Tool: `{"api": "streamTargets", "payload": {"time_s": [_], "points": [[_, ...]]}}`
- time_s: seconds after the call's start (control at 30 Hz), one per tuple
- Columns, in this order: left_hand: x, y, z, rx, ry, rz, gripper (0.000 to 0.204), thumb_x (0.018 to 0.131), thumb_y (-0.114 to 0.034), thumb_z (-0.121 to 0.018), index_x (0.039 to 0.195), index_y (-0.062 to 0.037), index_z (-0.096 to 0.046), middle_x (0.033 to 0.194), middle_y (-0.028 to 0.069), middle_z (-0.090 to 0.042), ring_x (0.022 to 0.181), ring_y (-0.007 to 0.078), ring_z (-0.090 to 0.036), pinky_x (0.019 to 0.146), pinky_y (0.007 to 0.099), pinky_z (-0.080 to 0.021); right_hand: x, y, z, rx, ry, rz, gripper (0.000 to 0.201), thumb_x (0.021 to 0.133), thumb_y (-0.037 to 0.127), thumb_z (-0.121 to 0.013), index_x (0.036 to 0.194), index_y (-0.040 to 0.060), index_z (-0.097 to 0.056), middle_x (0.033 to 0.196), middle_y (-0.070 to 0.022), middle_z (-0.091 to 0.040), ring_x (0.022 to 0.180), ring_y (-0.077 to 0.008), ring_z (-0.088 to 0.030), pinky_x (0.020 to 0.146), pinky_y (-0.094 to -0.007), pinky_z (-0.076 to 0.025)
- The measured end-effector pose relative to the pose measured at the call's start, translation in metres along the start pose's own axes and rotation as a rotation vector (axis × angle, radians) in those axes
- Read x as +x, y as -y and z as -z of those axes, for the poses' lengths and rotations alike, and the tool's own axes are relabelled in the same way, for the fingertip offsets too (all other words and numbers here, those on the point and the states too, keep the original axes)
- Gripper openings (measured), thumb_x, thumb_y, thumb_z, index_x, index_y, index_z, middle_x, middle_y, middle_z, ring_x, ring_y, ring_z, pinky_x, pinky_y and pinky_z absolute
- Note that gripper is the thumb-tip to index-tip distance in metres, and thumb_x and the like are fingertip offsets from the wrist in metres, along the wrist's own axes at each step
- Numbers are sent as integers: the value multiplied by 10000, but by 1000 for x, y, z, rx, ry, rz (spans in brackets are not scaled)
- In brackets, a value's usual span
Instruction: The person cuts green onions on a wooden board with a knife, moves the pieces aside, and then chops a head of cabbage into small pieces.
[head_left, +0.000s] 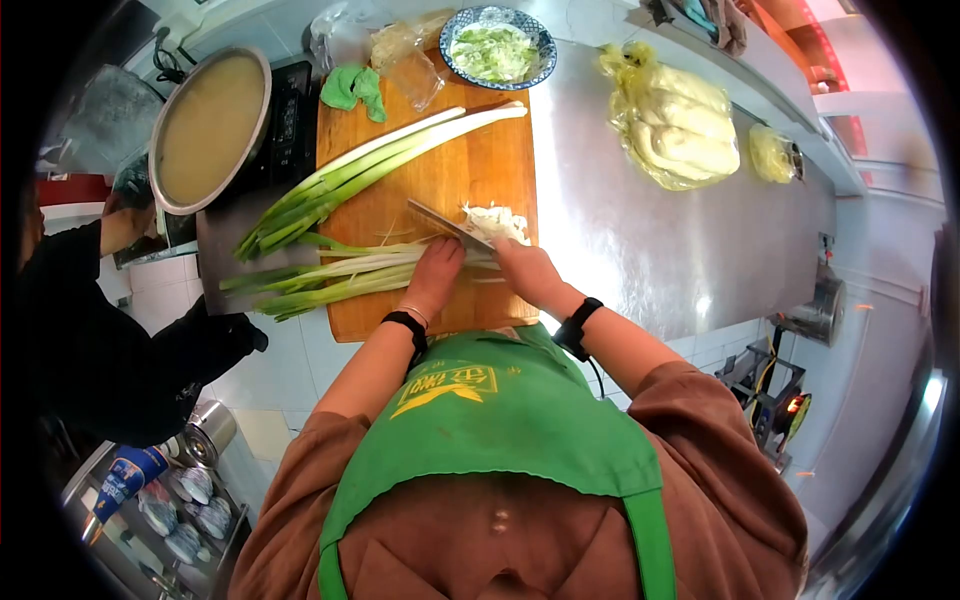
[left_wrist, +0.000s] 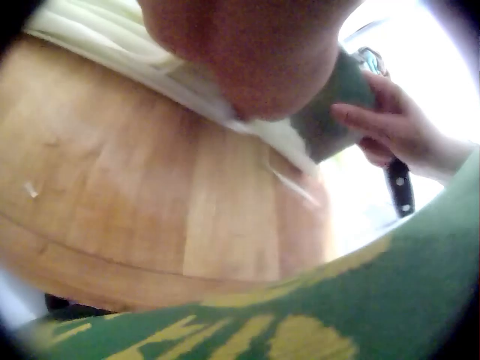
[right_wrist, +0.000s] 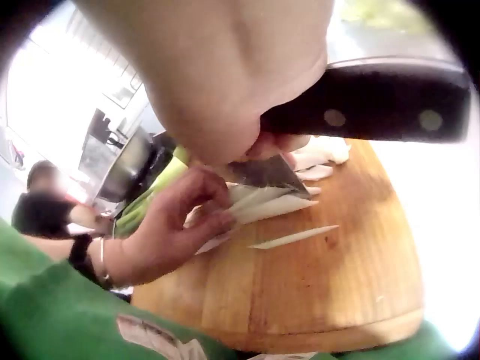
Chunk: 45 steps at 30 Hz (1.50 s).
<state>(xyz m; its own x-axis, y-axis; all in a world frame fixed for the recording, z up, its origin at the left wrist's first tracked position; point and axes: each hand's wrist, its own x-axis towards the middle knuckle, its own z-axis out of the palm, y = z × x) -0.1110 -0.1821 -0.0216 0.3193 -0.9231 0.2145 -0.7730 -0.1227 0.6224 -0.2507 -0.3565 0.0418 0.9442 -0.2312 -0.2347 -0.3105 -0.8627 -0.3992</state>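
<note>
My right hand grips a kitchen knife, its black riveted handle sticking out behind the fist in the right wrist view. The blade stands across several split scallions on a wooden cutting board. With curled fingers, my left hand holds those stalks down close beside the blade, as the right wrist view also shows. Cut white pieces are heaped just beyond the knife. One loose white sliver lies on the board nearer the body. Farther up the board rests a second bundle of scallions.
A blue-patterned bowl of chopped scallion stands at the board's far edge, near a green cloth. Left is a large pot of cloudy liquid. A yellow bag lies on the metal counter. Another person stands at left.
</note>
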Motion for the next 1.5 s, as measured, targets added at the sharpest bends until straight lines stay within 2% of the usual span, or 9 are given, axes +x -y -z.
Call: {"api": "streamTargets", "payload": {"time_s": [0.07, 0.17, 0.47, 0.63, 0.77, 0.87, 0.97, 1.2, 1.5], "points": [[-1, 0, 1, 5, 39, 16, 333, 741, 50, -619, 1066, -16, -591, 1131, 185, -606, 1097, 399, -564, 969, 459, -497, -3, -3, 6, 573, 17, -282, 166, 994, 153, -571, 1103, 31, -539, 915, -228, -695, 815, -443, -666, 694, -493, -539], [-6, 1, -2, 37, -19, -26, 369, 757, 23, -655, 1115, -38, -589, 1159, 169, -598, 1138, 398, -555, 975, 456, -491, -10, 0, 27, 265, -145, -187, 234, 1005, 207, -597, 1161, 41, -543, 877, -237, -696, 803, -438, -670, 695, -496, -533], [-6, 23, 29, 261, -33, 266, 466, 783, -228, -799, 1181, -79, -607, 1188, 103, -596, 1178, 339, -516, 1077, 500, -357, -43, -5, 40, 268, -60, -233, 207, 990, 173, -589, 1127, 31, -526, 927, -245, -684, 851, -453, -662, 729, -527, -531], [14, 36, 42, 169, 264, 274, 346, 830, -247, -776, 1112, -88, -653, 1080, 116, -622, 1128, 358, -520, 1022, 489, -402, -50, -11, 27, 266, -73, -225, 215, 992, 174, -586, 1144, 32, -534, 924, -241, -687, 855, -448, -666, 740, -530, -536], [23, 41, 55, 97, 199, 168, 292, 863, -214, -736, 1098, -72, -637, 1080, 136, -624, 1071, 380, -553, 937, 481, -467, -53, -4, 36, 278, -89, -256, 208, 990, 180, -590, 1128, 32, -543, 952, -244, -690, 868, -448, -668, 753, -526, -541], [28, 36, 67, -10, 350, 309, 248, 882, -200, -710, 1073, -65, -627, 1056, 147, -626, 981, 393, -583, 838, 482, -508, -57, -10, 28, 302, -112, -278, 216, 988, 182, -594, 1134, 30, -546, 967, -244, -690, 871, -451, -667, 757, -525, -541], [21, 16, 71, 49, 263, 139, 220, 896, -194, -685, 1062, -68, -615, 1011, 152, -622, 917, 393, -598, 780, 497, -519, -59, -15, 29, 312, -132, -282, 224, 986, 179, -596, 1146, 29, -548, 969, -241, -688, 868, -454, -665, 757, -526, -539], [1, -23, 13, 229, 189, 103, 482, 836, -204, -751, 1266, -53, -595, 1094, 152, -555, 1076, 345, -549, 873, 458, -480, -62, -14, 23, 294, -229, -235, 165, 993, 150, -613, 972, 17, -517, 822, -224, -673, 784, -428, -663, 673, -474, -529], [-2, -27, -18, 408, 59, 254, 686, 850, -237, -692, 1458, -19, -461, 1209, 166, -552, 1177, 350, -503, 1039, 479, -396, -72, 2, 26, 192, -148, -187, 136, 978, 150, -618, 1048, 59, -545, 931, -167, -655, 758, -420, -650, 643, -493, -536]]}}
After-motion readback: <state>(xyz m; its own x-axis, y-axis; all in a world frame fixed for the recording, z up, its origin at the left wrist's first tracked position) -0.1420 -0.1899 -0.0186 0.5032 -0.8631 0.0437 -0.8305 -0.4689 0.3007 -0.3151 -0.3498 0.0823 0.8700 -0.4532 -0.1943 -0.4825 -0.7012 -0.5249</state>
